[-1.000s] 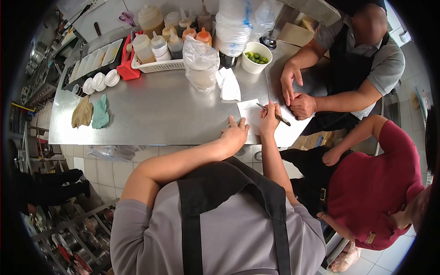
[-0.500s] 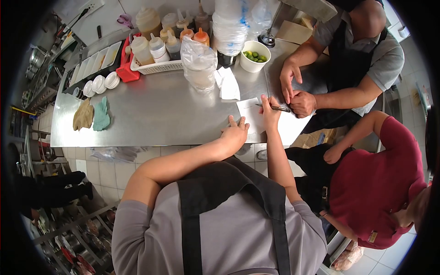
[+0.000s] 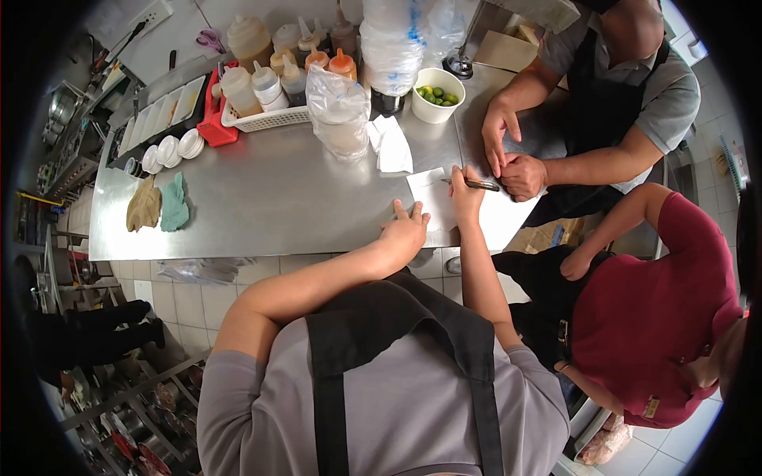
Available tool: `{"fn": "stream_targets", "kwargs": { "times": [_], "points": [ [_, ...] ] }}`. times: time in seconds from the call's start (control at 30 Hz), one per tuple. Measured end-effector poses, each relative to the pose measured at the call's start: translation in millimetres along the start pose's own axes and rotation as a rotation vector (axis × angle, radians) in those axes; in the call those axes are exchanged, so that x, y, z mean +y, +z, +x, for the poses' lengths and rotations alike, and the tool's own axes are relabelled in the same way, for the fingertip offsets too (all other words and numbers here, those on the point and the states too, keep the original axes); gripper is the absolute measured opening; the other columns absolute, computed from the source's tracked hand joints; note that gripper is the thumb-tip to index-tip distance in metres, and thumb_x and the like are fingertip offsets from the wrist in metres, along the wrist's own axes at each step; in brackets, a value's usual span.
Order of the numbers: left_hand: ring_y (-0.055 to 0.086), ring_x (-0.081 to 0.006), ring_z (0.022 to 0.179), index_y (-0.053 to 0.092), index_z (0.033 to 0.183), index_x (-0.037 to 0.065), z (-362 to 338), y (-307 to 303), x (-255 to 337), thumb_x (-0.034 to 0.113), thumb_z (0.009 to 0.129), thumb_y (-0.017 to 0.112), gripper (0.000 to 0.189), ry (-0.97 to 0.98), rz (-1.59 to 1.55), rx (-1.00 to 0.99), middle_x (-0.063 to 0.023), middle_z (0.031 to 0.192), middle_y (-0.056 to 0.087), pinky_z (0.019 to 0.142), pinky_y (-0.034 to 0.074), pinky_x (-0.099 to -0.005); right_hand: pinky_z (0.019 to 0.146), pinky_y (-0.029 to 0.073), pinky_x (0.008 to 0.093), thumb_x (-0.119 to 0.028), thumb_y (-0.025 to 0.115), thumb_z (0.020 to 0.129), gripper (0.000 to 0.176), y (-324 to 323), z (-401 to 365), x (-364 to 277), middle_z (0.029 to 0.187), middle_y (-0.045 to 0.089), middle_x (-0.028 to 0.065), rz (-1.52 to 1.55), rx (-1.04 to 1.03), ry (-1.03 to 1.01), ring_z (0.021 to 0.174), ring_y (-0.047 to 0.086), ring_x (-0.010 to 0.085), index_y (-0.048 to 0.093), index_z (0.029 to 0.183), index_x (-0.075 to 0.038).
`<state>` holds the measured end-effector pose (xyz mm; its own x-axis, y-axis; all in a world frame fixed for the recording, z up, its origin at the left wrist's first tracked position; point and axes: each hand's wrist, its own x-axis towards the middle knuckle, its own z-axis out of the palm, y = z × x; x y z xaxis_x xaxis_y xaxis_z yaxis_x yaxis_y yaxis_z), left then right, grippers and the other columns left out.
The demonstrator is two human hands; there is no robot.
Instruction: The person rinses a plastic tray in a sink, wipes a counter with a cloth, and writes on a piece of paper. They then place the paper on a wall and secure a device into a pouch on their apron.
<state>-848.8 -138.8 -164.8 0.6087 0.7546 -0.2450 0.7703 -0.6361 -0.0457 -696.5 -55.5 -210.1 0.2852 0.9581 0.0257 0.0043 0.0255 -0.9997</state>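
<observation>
A white sheet of paper (image 3: 432, 193) lies on the steel counter (image 3: 294, 190) near its front edge. My left hand (image 3: 403, 234) rests with fingers spread at the lower left edge of the paper. My right hand (image 3: 467, 197) is closed around a dark pen (image 3: 482, 186), over the right side of the paper. The pen's tip end points left onto the sheet. Just behind the paper lies a crumpled white napkin (image 3: 390, 145).
Along the back stand a white basket of squeeze bottles (image 3: 270, 119), plastic-wrapped containers (image 3: 340, 115) and a bowl of limes (image 3: 437, 97). Cloths (image 3: 175, 203) lie at the left. One person (image 3: 603, 111) leans on the counter at right; another in a red shirt (image 3: 651, 301) stands nearer.
My right hand has shifted very slightly on the paper with the pen. The camera view has tilted a little. My left hand stays in place.
</observation>
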Motion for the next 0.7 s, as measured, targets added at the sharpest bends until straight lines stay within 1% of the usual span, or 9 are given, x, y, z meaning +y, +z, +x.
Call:
{"fn": "stream_targets", "kwargs": {
  "times": [0.07,0.17,0.2,0.27,0.3,0.47,0.5,0.57,0.7],
  "points": [
    [0.044,-0.0533,0.113,0.037,0.135,0.002,0.1,0.7,0.1,0.003,0.079,0.051,0.057,-0.003,-0.014,0.002,-0.0229,0.140,0.032,0.072,0.056,-0.0375,0.047,0.027,0.0267,-0.008,0.059,0.084,0.036,-3.1,10.0,21.9,0.054,0.032,-0.0011,-0.147,-0.011,-0.178,0.053,0.031,0.0074,0.033,0.059,-0.004],
    [0.044,-0.0534,0.113,0.037,0.135,0.002,1.5,3.8,0.3,0.003,0.080,0.051,0.057,-0.001,-0.014,0.007,-0.0231,0.140,0.032,0.071,0.056,-0.0371,0.045,0.026,0.0268,-0.008,0.058,0.084,0.036,-5.0,9.8,23.0,0.053,0.032,-0.0015,-0.188,-0.010,-0.210,0.051,0.029,0.0070,0.032,0.059,-0.005],
    [0.044,-0.0535,0.113,0.037,0.135,0.002,1.8,4.7,-0.4,0.003,0.080,0.050,0.057,0.006,0.000,0.007,-0.0231,0.140,0.032,0.071,0.056,-0.0368,0.045,0.026,0.0268,-0.008,0.058,0.084,0.036,-3.2,7.0,15.4,0.053,0.032,-0.0015,-0.185,-0.010,-0.211,0.051,0.029,0.0070,0.032,0.059,-0.005],
    [0.045,-0.0535,0.113,0.037,0.135,0.002,0.2,0.1,-0.6,0.003,0.080,0.050,0.057,0.004,0.003,0.002,-0.0232,0.140,0.032,0.071,0.056,-0.0365,0.045,0.026,0.0264,-0.007,0.058,0.084,0.036,1.3,-2.8,-8.2,0.053,0.031,-0.0021,0.017,0.015,-0.015,0.051,0.029,0.0066,0.032,0.059,-0.005],
    [0.045,-0.0535,0.112,0.037,0.135,0.002,-0.3,-1.2,-0.1,0.003,0.080,0.050,0.057,0.003,0.003,-0.002,-0.0233,0.140,0.032,0.071,0.056,-0.0362,0.045,0.026,0.0264,-0.007,0.058,0.084,0.036,1.3,-1.2,-4.1,0.053,0.031,-0.0021,0.017,0.018,-0.013,0.051,0.029,0.0066,0.032,0.059,-0.005],
    [0.046,-0.0530,0.111,0.037,0.135,0.002,1.3,5.9,0.3,0.004,0.079,0.050,0.057,0.011,0.059,0.014,-0.0234,0.140,0.033,0.070,0.056,-0.0358,0.039,0.029,0.0241,-0.007,0.056,0.084,0.034,-7.6,16.5,36.1,0.049,0.037,-0.0015,-0.147,0.005,-0.243,0.043,0.036,0.0061,0.035,0.058,-0.006],
    [0.046,-0.0529,0.111,0.037,0.135,0.002,1.3,5.9,-0.1,0.004,0.079,0.050,0.057,0.014,0.055,0.022,-0.0235,0.140,0.033,0.070,0.056,-0.0358,0.039,0.029,0.0241,-0.007,0.056,0.084,0.034,-6.1,13.7,29.5,0.049,0.037,-0.0015,-0.145,0.005,-0.244,0.043,0.036,0.0061,0.035,0.058,-0.006],
    [0.047,-0.0528,0.111,0.037,0.135,0.002,0.6,5.7,-0.4,0.004,0.079,0.050,0.057,0.016,0.049,0.024,-0.0235,0.139,0.033,0.070,0.056,-0.0358,0.036,0.029,0.0249,-0.006,0.054,0.084,0.033,-1.1,2.9,4.9,0.048,0.037,-0.0007,0.046,0.027,-0.072,0.039,0.036,0.0070,0.035,0.057,-0.006],
    [0.047,-0.0528,0.110,0.037,0.135,0.002,0.2,5.0,-0.3,0.004,0.079,0.050,0.057,0.011,0.033,0.038,-0.0234,0.139,0.034,0.069,0.056,-0.0354,0.037,0.030,0.0254,-0.006,0.054,0.083,0.033,-1.6,4.2,4.8,0.048,0.036,-0.0005,-0.037,0.031,-0.106,0.039,0.037,0.0072,0.035,0.057,-0.006]
  ]
}}
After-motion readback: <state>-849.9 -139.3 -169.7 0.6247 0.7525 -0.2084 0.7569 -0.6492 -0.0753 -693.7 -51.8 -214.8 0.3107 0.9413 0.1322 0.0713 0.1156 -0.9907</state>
